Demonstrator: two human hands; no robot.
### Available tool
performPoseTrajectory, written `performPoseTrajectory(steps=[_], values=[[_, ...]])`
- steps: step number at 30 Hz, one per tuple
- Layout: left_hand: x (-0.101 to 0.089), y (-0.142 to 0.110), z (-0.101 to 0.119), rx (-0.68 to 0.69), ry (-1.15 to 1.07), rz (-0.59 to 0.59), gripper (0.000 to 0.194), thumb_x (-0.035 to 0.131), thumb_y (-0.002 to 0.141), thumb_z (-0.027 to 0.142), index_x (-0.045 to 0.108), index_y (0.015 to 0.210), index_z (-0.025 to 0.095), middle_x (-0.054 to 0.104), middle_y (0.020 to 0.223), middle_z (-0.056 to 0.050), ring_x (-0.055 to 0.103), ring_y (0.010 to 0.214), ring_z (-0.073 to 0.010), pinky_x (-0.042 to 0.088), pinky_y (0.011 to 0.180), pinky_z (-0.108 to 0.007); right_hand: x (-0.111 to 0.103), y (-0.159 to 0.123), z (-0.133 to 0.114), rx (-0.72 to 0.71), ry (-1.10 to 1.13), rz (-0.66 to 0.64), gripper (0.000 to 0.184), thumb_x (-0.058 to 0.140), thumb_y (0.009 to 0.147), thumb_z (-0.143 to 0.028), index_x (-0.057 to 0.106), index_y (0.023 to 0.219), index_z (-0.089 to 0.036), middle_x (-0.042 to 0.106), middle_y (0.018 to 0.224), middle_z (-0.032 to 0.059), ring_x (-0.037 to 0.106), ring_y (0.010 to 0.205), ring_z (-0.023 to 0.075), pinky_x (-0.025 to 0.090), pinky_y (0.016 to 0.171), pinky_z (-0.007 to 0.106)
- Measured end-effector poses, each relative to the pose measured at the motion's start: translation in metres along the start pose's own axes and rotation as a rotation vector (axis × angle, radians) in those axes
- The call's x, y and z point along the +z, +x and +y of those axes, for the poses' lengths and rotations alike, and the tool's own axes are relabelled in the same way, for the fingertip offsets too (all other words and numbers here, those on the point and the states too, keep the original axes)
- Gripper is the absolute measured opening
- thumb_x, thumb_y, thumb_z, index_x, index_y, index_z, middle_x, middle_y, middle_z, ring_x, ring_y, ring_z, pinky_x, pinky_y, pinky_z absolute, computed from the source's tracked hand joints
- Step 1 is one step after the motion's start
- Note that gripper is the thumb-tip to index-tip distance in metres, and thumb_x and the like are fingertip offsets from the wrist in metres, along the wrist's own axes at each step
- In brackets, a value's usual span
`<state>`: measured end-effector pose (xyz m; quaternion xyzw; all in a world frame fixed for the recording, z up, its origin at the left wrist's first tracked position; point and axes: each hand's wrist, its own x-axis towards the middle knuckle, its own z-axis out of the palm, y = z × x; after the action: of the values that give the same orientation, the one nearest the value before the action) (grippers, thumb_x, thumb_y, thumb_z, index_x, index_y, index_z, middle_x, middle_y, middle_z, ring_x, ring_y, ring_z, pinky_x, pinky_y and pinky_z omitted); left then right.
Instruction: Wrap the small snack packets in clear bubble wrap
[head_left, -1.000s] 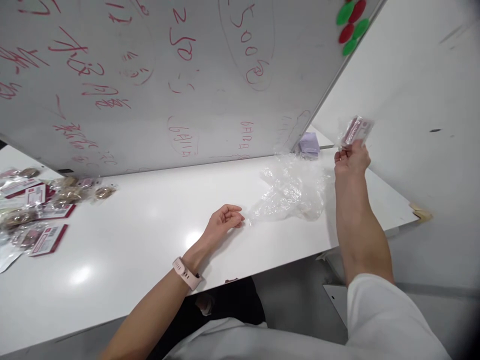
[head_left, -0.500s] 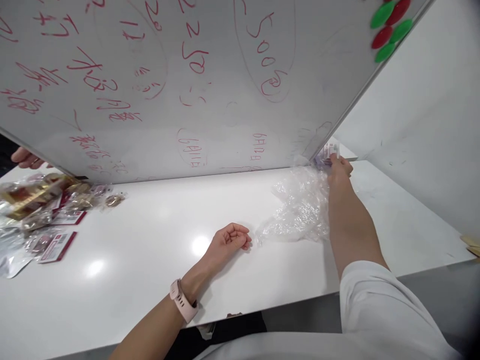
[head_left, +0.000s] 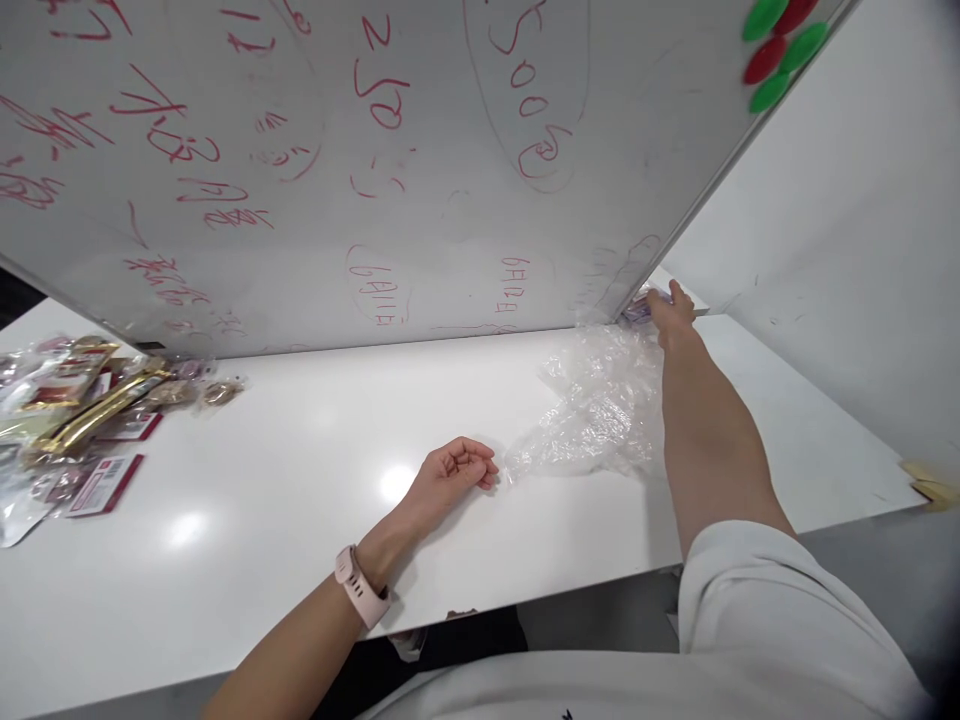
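Observation:
On the white table, my left hand (head_left: pixel 457 472) rests with its fingers loosely curled and apart from the thumb, with nothing seen in it. A pink watch band (head_left: pixel 362 588) is on that wrist. Just right of its fingertips lies a crumpled heap of clear plastic bags (head_left: pixel 592 420). My right hand (head_left: pixel 673 312) reaches past the heap to the whiteboard's lower right corner. Its fingers look spread, and they are at a small purplish clear-wrapped packet (head_left: pixel 639 304), partly hidden by the board edge and the hand.
A whiteboard (head_left: pixel 435 230) with red writing stands along the table's back, with red and green magnets (head_left: pixel 784 60) at its upper right. Several packaged items with red-edged cards (head_left: pixel 105 487) are piled at the left. A white wall (head_left: pixel 862 260) borders the right.
My right hand has spread its fingers and its packet now sits lower behind the board's corner. The other person's hand at the far left has gone from view. My left hand stays put.

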<state>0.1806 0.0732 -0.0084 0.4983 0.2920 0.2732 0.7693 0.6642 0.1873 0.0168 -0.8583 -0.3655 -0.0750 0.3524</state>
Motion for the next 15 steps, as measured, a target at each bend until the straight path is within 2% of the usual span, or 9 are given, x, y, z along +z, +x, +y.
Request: performPoseTrajectory(steps=[3, 4, 5, 7, 8, 10, 12, 13, 15], values=[[0.000, 0.002, 0.001, -0.001, 0.005, -0.004, 0.027, 0.072, 0.086, 0.037, 0.067, 0.101, 0.014, 0.071, 0.092, -0.009, 0.066, 0.081, -0.0155, 0.053, 0.083, -0.035, -0.014, 0.004, -0.009, 0.239, 0.048, 0.035, 0.064, 0.050, 0.093, -0.033, 0.043, 0.144, 0.005, 0.037, 0.142, 0.0383, 0.040, 0.131, 0.0321, 0.036, 0.096, 0.048], [0.000, 0.002, 0.001, 0.002, 0.008, -0.003, 0.028, 0.071, 0.086, 0.038, 0.066, 0.100, 0.014, 0.070, 0.092, -0.009, 0.066, 0.080, -0.0155, 0.053, 0.083, -0.035, -0.022, 0.002, -0.015, 0.265, 0.055, 0.062, 0.061, 0.048, 0.094, -0.029, 0.042, 0.145, 0.005, 0.038, 0.142, 0.0373, 0.039, 0.133, 0.0315, 0.034, 0.097, 0.048], [0.001, 0.002, 0.000, 0.008, 0.015, 0.003, 0.029, 0.071, 0.086, 0.039, 0.066, 0.100, 0.015, 0.070, 0.093, -0.009, 0.065, 0.080, -0.0155, 0.052, 0.083, -0.036, -0.032, -0.004, -0.021, 0.260, 0.071, 0.093, 0.058, 0.046, 0.095, -0.025, 0.042, 0.145, 0.004, 0.040, 0.142, 0.0352, 0.041, 0.132, 0.0294, 0.034, 0.099, 0.046], [0.002, 0.000, -0.001, 0.034, 0.066, 0.045, 0.030, 0.073, 0.084, 0.038, 0.065, 0.103, 0.016, 0.068, 0.099, -0.009, 0.064, 0.084, -0.0159, 0.051, 0.083, -0.036, -0.054, -0.031, -0.036, 0.154, 0.159, 0.113, 0.051, 0.043, 0.095, -0.023, 0.050, 0.140, -0.001, 0.050, 0.137, 0.0280, 0.049, 0.125, 0.0241, 0.037, 0.098, 0.041], [0.002, -0.001, -0.002, 0.054, 0.119, 0.075, 0.032, 0.074, 0.083, 0.037, 0.064, 0.106, 0.017, 0.067, 0.103, -0.009, 0.063, 0.087, -0.0162, 0.051, 0.084, -0.036, -0.066, -0.053, -0.043, 0.052, 0.227, 0.088, 0.046, 0.045, 0.095, -0.024, 0.056, 0.135, -0.004, 0.056, 0.133, 0.0236, 0.055, 0.119, 0.0218, 0.040, 0.096, 0.039], [0.003, -0.005, -0.005, 0.102, 0.256, 0.128, 0.041, 0.078, 0.078, 0.035, 0.063, 0.114, 0.021, 0.063, 0.111, -0.008, 0.060, 0.092, -0.0174, 0.048, 0.086, -0.036, -0.087, -0.111, -0.052, -0.164, 0.354, -0.082, 0.038, 0.052, 0.094, -0.035, 0.067, 0.121, -0.012, 0.065, 0.120, 0.0154, 0.061, 0.111, 0.0234, 0.045, 0.090, 0.041], [0.004, -0.006, -0.008, 0.137, 0.376, 0.142, 0.054, 0.083, 0.073, 0.035, 0.062, 0.121, 0.024, 0.061, 0.114, -0.008, 0.056, 0.093, -0.0190, 0.047, 0.085, -0.036, -0.102, -0.176, -0.055, -0.432, 0.329, -0.242, 0.034, 0.060, 0.092, -0.043, 0.069, 0.118, -0.024, 0.064, 0.126, 0.0086, 0.057, 0.120, 0.0260, 0.045, 0.097, 0.046], [0.005, -0.004, -0.010, 0.149, 0.415, 0.142, 0.059, 0.084, 0.071, 0.035, 0.061, 0.124, 0.025, 0.061, 0.115, -0.008, 0.055, 0.092, -0.0198, 0.046, 0.084, -0.036, -0.105, -0.206, -0.054, -0.515, 0.290, -0.261, 0.034, 0.062, 0.091, -0.047, 0.069, 0.118, -0.026, 0.063, 0.130, 0.0081, 0.054, 0.125, 0.0279, 0.042, 0.103, 0.051], [0.012, 0.004, -0.013, 0.185, 0.463, 0.151, 0.064, 0.088, 0.066, 0.035, 0.062, 0.123, 0.025, 0.060, 0.115, -0.009, 0.053, 0.092, -0.0222, 0.045, 0.084, -0.037, -0.107, -0.257, -0.052, -0.553, 0.231, -0.278, 0.038, 0.060, 0.091, -0.052, 0.066, 0.121, -0.028, 0.059, 0.137, 0.0087, 0.049, 0.131, 0.0294, 0.039, 0.107, 0.055]])
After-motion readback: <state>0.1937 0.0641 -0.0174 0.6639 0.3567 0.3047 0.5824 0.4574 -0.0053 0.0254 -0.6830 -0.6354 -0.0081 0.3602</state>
